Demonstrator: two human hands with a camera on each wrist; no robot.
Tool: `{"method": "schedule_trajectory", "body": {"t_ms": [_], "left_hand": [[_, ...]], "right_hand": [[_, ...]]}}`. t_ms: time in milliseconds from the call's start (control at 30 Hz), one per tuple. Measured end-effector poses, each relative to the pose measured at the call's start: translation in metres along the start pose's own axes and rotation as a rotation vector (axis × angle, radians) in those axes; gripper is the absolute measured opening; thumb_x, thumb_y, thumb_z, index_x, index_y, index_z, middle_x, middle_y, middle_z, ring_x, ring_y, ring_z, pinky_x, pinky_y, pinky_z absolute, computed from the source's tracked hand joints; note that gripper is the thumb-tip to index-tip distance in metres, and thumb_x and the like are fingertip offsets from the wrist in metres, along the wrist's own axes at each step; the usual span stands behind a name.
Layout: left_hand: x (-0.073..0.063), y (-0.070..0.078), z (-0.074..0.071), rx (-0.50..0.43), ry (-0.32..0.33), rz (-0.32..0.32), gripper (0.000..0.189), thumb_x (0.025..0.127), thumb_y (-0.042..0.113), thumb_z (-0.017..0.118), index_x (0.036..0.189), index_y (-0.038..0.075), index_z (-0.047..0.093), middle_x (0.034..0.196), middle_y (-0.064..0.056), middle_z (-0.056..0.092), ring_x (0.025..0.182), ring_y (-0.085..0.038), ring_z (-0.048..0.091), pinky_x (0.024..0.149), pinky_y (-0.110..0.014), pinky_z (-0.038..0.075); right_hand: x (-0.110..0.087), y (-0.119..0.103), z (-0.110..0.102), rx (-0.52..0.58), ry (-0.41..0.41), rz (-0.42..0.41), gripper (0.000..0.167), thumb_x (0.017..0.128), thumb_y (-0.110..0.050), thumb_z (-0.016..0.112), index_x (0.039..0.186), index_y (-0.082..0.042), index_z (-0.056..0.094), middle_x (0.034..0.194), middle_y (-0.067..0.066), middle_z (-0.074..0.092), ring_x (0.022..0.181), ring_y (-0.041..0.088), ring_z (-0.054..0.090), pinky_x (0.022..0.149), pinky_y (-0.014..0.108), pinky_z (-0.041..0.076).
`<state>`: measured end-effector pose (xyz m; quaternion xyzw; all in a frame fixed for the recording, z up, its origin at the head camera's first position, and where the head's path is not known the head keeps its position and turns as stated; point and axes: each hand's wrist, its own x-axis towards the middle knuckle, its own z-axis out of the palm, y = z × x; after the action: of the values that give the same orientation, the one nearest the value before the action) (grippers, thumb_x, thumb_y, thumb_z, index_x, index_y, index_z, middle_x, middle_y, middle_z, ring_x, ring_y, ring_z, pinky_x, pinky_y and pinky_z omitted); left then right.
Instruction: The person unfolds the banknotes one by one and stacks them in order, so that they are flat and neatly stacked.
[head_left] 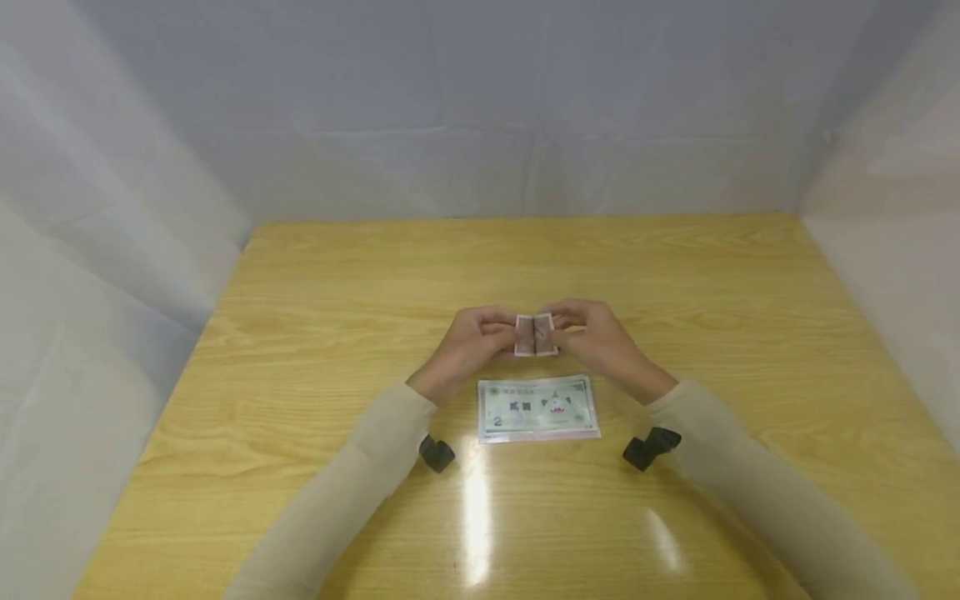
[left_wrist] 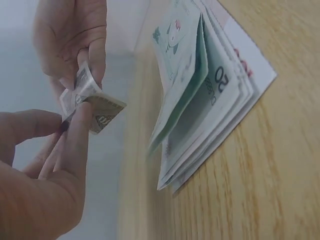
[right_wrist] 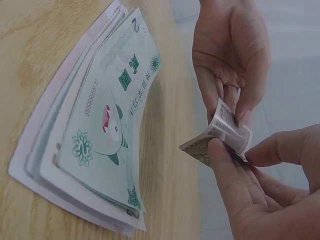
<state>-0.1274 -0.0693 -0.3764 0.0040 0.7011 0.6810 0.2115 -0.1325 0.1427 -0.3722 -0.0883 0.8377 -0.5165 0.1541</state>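
A small brownish printed note (head_left: 525, 336) with pale edges and a dark crease down its middle is held up between the two hands. My left hand (head_left: 474, 340) pinches its left side between thumb and fingers. On the opposite side, my right hand (head_left: 604, 343) pinches it the same way. Both wrist views show the note bent, one flap (right_wrist: 197, 151) angling away from the rest. Nearer the body lies a stack of play banknotes (head_left: 538, 408), topped by a green 2 note (right_wrist: 107, 115). A note marked 50 (left_wrist: 222, 82) shows beneath the top one, its edges fanned.
The stack lies on a wood-grain table (head_left: 337, 275). White cloth (head_left: 480, 100) hangs behind the table and on both sides. A dark wrist device (head_left: 437, 452) sits on the left sleeve, and another dark device (head_left: 651, 447) on the right.
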Motion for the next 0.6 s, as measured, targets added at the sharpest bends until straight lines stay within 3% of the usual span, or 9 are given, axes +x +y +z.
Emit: {"method": "schedule_trajectory", "body": {"t_ms": [200, 333, 600], "left_hand": [[-0.012, 0.002, 0.001, 0.052, -0.014, 0.016, 0.016, 0.095, -0.003, 0.060, 0.110, -0.004, 0.065, 0.109, -0.017, 0.072, 0.093, -0.025, 0.071, 0.094, -0.049, 0.058], [-0.019, 0.001, -0.001, 0.062, -0.016, 0.003, 0.010, 0.093, -0.004, 0.062, 0.102, -0.002, 0.062, 0.106, -0.018, 0.071, 0.091, -0.024, 0.070, 0.089, -0.045, 0.061], [-0.033, -0.003, -0.012, 0.094, -0.060, -0.041, 0.014, 0.094, -0.002, 0.063, 0.107, -0.003, 0.057, 0.100, -0.018, 0.072, 0.086, -0.023, 0.071, 0.084, -0.038, 0.062]], "right_hand": [[-0.010, 0.004, -0.008, -0.011, -0.020, 0.007, 0.030, 0.095, -0.014, 0.066, 0.124, -0.005, 0.069, 0.116, 0.012, 0.067, 0.109, 0.029, 0.062, 0.084, 0.038, 0.060], [-0.017, 0.006, -0.014, -0.032, -0.030, 0.010, 0.030, 0.094, -0.016, 0.071, 0.120, -0.002, 0.070, 0.112, 0.013, 0.067, 0.106, 0.028, 0.063, 0.083, 0.037, 0.060], [-0.028, 0.011, -0.021, 0.024, -0.112, 0.100, 0.025, 0.092, -0.009, 0.074, 0.113, 0.002, 0.070, 0.105, 0.016, 0.066, 0.085, 0.026, 0.071, 0.078, 0.039, 0.064]]}}
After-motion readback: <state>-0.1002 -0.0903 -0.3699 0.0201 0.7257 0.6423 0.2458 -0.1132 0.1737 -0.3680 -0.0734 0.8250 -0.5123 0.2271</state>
